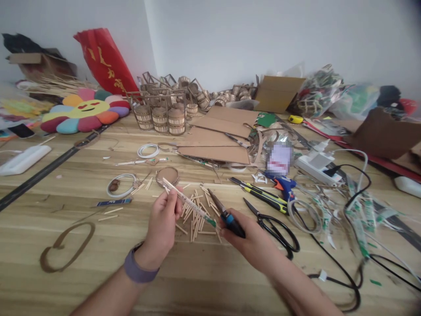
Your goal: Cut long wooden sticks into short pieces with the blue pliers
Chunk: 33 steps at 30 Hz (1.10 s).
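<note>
Your L hand [162, 219] pinches 1 strip [194, 206], poss. w/ stick [169, 185]; R hand [248, 239] grips 1 blue-black tool [233, 223] near 1 pr. scissors [275, 231].

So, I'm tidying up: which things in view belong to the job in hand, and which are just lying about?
Likely in the job:
pale strip in the left hand
blue-and-black tool in the right hand
short sticks
round brown piece

Seemingly just lying about:
flower cushion
red bag
</note>
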Each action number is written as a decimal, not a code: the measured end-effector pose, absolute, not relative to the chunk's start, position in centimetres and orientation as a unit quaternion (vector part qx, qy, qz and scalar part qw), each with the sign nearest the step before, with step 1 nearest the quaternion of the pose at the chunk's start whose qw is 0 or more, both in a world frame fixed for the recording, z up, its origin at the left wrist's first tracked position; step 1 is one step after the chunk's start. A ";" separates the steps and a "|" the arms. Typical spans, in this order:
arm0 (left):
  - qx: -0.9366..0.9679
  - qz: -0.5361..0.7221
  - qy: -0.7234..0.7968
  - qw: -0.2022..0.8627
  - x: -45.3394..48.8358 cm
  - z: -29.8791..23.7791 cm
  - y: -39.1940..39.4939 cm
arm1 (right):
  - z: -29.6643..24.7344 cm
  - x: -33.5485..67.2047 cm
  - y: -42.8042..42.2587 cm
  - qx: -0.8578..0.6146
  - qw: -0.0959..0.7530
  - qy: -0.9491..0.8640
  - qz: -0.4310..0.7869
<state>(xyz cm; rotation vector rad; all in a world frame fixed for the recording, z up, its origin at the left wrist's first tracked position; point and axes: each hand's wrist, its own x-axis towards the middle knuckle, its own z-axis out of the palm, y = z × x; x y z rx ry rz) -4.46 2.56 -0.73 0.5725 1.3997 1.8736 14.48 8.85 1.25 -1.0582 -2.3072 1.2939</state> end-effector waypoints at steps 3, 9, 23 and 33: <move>0.244 0.712 0.561 0.345 -4.1 -0.8 2.4 | 1.0 14.3 8.3 -0.375 0.157 -0.786 0.465; 0.301 0.645 0.607 0.354 -2.7 -0.8 1.8 | 1.5 14.0 7.4 -0.378 0.182 -0.770 0.480; 0.297 0.604 0.594 0.440 -1.9 -0.3 1.5 | 1.7 14.5 7.8 -0.350 0.165 -0.764 0.516; 0.139 0.766 0.511 0.364 -7.1 1.7 2.9 | 3.4 15.5 8.4 -0.317 0.094 -0.791 0.515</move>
